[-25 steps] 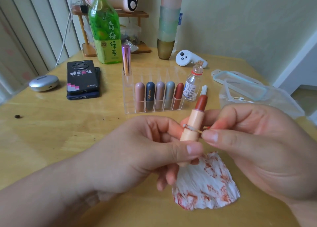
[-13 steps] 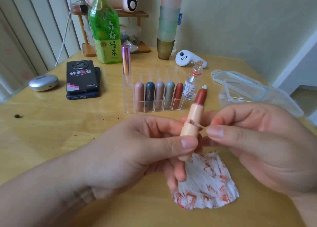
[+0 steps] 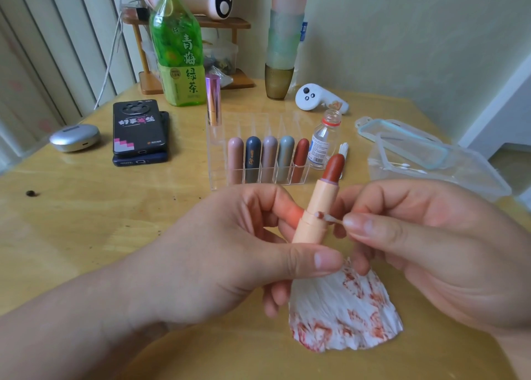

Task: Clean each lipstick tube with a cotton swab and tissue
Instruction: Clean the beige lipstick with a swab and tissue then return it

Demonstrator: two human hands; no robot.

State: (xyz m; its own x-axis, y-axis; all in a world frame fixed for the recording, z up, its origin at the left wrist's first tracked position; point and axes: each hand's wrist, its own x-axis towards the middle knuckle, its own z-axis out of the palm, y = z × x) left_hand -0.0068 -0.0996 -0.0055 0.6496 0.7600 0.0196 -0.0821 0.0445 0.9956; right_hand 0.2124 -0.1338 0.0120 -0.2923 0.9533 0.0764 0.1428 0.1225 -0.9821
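My left hand (image 3: 230, 253) grips an open peach lipstick tube (image 3: 316, 216) upright, its brick-red bullet pointing up and slightly right. My right hand (image 3: 425, 241) pinches a cotton swab (image 3: 327, 218) whose stained tip touches the tube's collar ridge. Below the hands a white tissue (image 3: 342, 313) smeared with red lies on the table. Behind, a clear acrylic organizer (image 3: 218, 161) holds several capped lipsticks in its front row and a pink metallic tube (image 3: 213, 99) at the back left.
A small glass bottle (image 3: 321, 144) stands open right of the organizer. A clear plastic box (image 3: 431, 161) with swabs and its lid is at right. Two stacked phones (image 3: 139, 132), a silver case (image 3: 74, 137), a green tea bottle (image 3: 178, 49), stacked cups (image 3: 283, 49) and a white controller (image 3: 316, 98) sit behind.
The swab tip has slid along the tube's collar from the left side toward the right. The tube has tilted slightly and my left fingers have shifted their hold.
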